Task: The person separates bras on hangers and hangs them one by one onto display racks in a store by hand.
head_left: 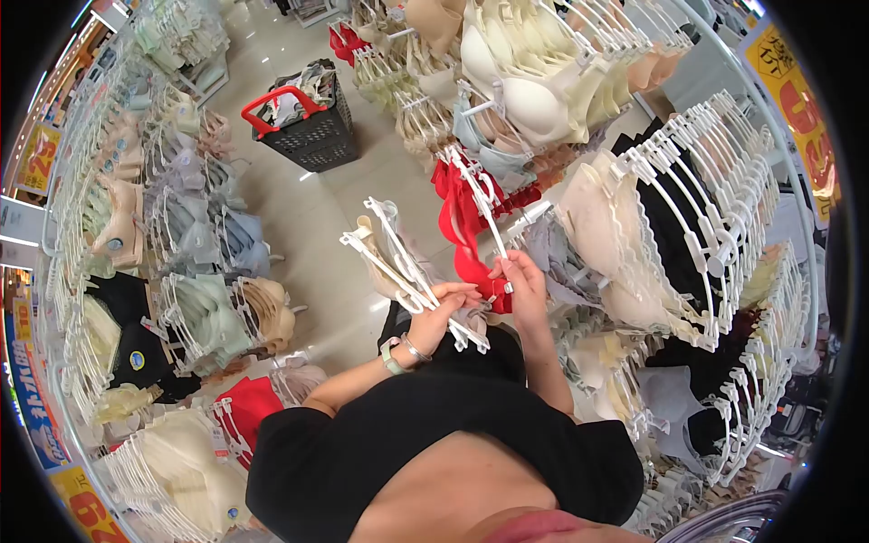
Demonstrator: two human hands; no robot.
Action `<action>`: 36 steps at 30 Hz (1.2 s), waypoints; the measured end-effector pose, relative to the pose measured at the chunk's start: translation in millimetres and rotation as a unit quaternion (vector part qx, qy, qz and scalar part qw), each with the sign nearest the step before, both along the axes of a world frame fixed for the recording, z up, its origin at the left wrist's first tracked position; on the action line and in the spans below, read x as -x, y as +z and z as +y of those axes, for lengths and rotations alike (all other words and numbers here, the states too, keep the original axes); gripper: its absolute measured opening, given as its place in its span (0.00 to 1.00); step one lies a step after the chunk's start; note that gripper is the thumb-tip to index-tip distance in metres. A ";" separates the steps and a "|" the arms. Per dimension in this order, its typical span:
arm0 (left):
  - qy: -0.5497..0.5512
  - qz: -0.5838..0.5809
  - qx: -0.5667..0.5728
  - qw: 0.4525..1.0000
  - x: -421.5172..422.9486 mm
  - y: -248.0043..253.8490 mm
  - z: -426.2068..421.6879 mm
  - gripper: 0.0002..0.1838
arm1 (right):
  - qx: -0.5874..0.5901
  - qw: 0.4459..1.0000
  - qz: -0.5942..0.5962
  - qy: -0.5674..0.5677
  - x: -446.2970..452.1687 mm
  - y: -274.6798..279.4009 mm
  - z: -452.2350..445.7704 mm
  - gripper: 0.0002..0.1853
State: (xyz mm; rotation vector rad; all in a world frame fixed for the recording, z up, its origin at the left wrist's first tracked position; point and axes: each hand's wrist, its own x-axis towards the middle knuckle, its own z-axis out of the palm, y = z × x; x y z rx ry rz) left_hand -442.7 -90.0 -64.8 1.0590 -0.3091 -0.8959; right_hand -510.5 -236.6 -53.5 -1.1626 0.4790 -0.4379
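Several white hangers [398, 271] with beige and pale bras on them are in my left hand [439, 317], whose fingers are wrapped round them near my waist. My right hand [521, 276] pinches the end of a white hanger [480, 199]. A red bra [459, 222] hangs beside this hanger, and its lower end with a small white tag lies between my two hands. My left wrist carries a light band and a bracelet.
A black basket [312, 140] with red handles and items inside stands on the tiled floor [380, 172]. Racks of bras line both sides, with cream bras [534, 90] at upper right and lace-edged ones [606, 235] close to my right hand. Yellow price signs [797, 109] hang at the edges.
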 end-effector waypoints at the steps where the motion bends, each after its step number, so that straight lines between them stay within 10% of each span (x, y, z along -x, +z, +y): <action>1: -0.002 -0.001 0.000 1.000 -0.6 -0.9 1.2 0.13 | 0.033 0.999 0.010 -0.009 1.3 6.9 -1.3 0.07; 7: 0.117 0.152 -0.002 0.981 -12.9 -16.4 8.4 0.10 | 0.128 0.990 0.021 0.062 33.6 72.0 -10.9 0.10; 14: 0.145 0.216 0.043 0.965 -30.3 -77.6 30.4 0.15 | -0.235 0.884 -0.381 0.137 59.2 104.6 -45.5 0.11; 18: 0.092 0.345 0.103 0.928 -26.3 -37.7 35.2 0.32 | -0.409 0.846 -0.338 0.044 47.7 80.1 -53.9 0.12; 21: -0.031 0.237 0.245 0.940 -27.3 -32.1 40.3 0.34 | -0.494 0.830 -0.257 0.028 33.1 42.7 -59.7 0.12; 28: 0.062 0.283 0.106 0.951 -22.4 -1.9 36.6 0.35 | -0.514 0.832 -0.208 0.036 36.7 -9.0 -61.6 0.13; 36: -0.007 0.323 0.226 0.919 -22.0 -13.0 36.1 0.38 | -0.496 0.842 -0.210 0.014 42.2 -7.9 -65.1 0.14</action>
